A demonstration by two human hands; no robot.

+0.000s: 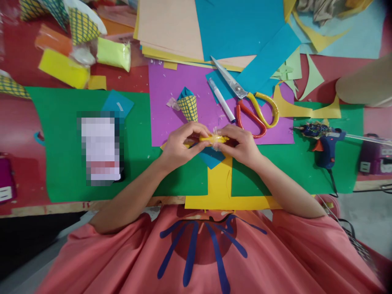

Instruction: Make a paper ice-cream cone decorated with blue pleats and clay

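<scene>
Both hands meet over the front middle of the table, around a small yellow packet [216, 139] in crinkled clear plastic, its filling soft-looking like clay. My left hand [183, 143] pinches its left end between thumb and fingers. At the other end, my right hand [241, 143] is closed on the plastic, fingertips partly hidden. Just beyond the left hand lies a small paper cone [188, 107] with a yellow-and-green grid and a blue top. Under the hands are a blue paper piece [212, 157] and yellow paper strips [219, 175].
Large scissors [241, 94] and a white marker [221, 100] lie on purple paper [165, 126]. A glue gun [326, 143] stands to the right on green paper [275, 171]. At left are a blurred-out phone [101, 149] and, farther back, yellow [63, 69] and lime packets [114, 54].
</scene>
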